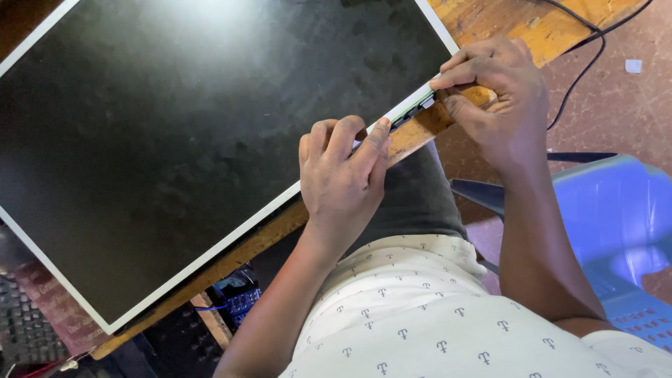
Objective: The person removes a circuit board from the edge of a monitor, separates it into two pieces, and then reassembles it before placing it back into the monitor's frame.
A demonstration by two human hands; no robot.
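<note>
A large dark flat display panel [196, 133] with a thin white rim lies tilted on a wooden table [420, 129]. My left hand [343, 175] rests on the panel's near edge, its fingertips pressing the rim beside a narrow green circuit strip [413, 110]. My right hand [500, 91] pinches the same edge near the panel's corner, thumb under and fingers over the strip's end. Both hands hold the panel's edge.
Black cables [584, 66] run over the reddish floor at the right. A blue plastic chair [616, 217] stands right of me. Under the table sit a dark keyboard [24, 329] and a small blue device [238, 294].
</note>
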